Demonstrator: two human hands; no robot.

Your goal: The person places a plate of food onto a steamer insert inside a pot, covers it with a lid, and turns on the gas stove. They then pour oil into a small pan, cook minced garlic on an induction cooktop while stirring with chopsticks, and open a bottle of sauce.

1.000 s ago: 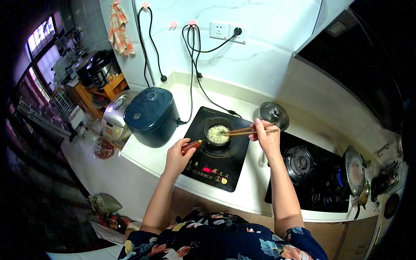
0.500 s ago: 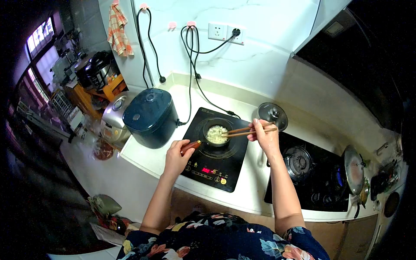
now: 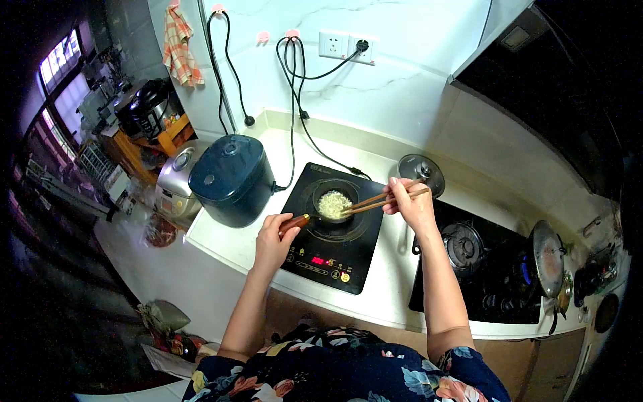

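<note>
A small dark saucepan (image 3: pixel 320 186) stands on the black induction cooktop (image 3: pixel 362 261), whose red digits are lit. Pale, finely chopped bits (image 3: pixel 333 205) lie in the pan. My left hand (image 3: pixel 273 233) is closed round the pan's wooden handle (image 3: pixel 295 224), at the pan's lower left. In my right hand (image 3: pixel 410 202) is a pair of wooden chopsticks (image 3: pixel 375 200), gripped near their upper ends. Their tips reach into the right side of the pan, at the chopped bits. A glass lid (image 3: pixel 429 173) lies behind my right hand.
A dark blue appliance (image 3: pixel 231 177) stands left of the cooktop, a silver rice cooker (image 3: pixel 179 177) beyond it. Black cords (image 3: pixel 293 120) hang from the wall down to the counter. At right is a gas stove (image 3: pixel 482 295) with a wok (image 3: pixel 548 258).
The chopstick tips have shifted slightly within the pan, and their upper ends are spread a little differently. My left hand keeps its hold on the handle. The view has shifted slightly.
</note>
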